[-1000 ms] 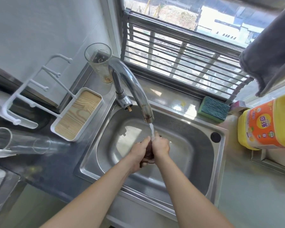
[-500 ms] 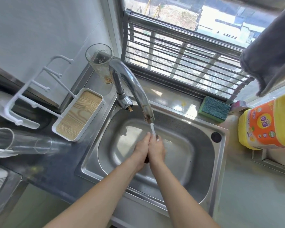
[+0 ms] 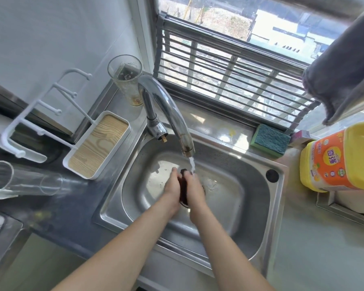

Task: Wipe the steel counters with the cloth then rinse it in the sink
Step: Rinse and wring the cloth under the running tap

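Observation:
Over the steel sink (image 3: 278, 208), my left hand (image 3: 171, 189) and my right hand (image 3: 195, 191) are held close together and grip a dark wet cloth (image 3: 183, 185) between them. Only a narrow strip of the cloth shows between the palms, with its top poking out above the fingers. The chrome faucet (image 3: 168, 111) arches over the basin. Its water stream (image 3: 191, 164) falls onto my right hand's fingertips and the top of the cloth. The steel counter (image 3: 315, 248) lies to the right of the sink.
A green-and-yellow sponge (image 3: 270, 140) lies on the ledge behind the sink. A yellow detergent jug (image 3: 340, 158) stands at the right, with a grey towel (image 3: 345, 66) hanging above it. At the left are a white wood-lined tray (image 3: 98, 144), a tall glass (image 3: 126, 78) and a glass lying on its side (image 3: 23, 179).
One second ago my hands were curled round the bunched cloth; they then closed palm to palm. Now the cloth's top shows between them and they sit slightly lower in the basin.

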The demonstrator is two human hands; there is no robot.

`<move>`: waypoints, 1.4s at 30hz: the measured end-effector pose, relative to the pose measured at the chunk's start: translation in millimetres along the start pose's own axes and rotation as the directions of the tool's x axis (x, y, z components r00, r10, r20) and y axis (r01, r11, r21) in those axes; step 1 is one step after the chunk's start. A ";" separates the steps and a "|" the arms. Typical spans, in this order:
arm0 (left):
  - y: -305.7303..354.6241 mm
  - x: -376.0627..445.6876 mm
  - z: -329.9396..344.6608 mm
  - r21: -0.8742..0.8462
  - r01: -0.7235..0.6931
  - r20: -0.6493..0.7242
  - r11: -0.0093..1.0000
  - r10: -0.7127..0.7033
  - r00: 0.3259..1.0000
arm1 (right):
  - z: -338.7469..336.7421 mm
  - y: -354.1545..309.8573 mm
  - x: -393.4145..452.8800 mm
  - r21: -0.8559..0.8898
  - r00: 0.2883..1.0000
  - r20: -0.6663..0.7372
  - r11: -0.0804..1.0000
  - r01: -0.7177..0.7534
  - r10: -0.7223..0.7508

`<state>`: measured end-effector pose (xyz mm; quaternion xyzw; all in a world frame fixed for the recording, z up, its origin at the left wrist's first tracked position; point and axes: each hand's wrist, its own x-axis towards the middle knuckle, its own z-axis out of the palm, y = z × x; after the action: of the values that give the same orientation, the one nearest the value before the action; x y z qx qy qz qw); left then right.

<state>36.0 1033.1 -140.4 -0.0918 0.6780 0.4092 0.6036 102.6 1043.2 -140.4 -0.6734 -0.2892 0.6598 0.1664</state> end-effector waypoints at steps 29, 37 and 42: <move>97.9 -32.0 3.4 -0.243 -0.198 -0.085 0.950 0.182 0.980 | -44.9 -23.8 -13.8 -0.289 0.947 0.138 0.903 0.318 -0.290; 101.8 -29.6 20.1 -0.306 -0.190 -0.326 0.933 0.085 0.941 | -42.3 -29.7 -14.6 -0.248 0.918 0.227 0.892 0.377 -0.325; 95.3 -28.8 14.7 -0.233 -0.260 -0.355 0.937 0.167 0.920 | -41.6 -39.6 -13.9 -0.240 0.892 0.307 0.881 0.409 -0.331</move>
<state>-4.6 1094.0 -71.4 -0.1667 0.7117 0.5423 0.4142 137.4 1072.1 -102.3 -0.5310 -0.5285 0.6457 0.1478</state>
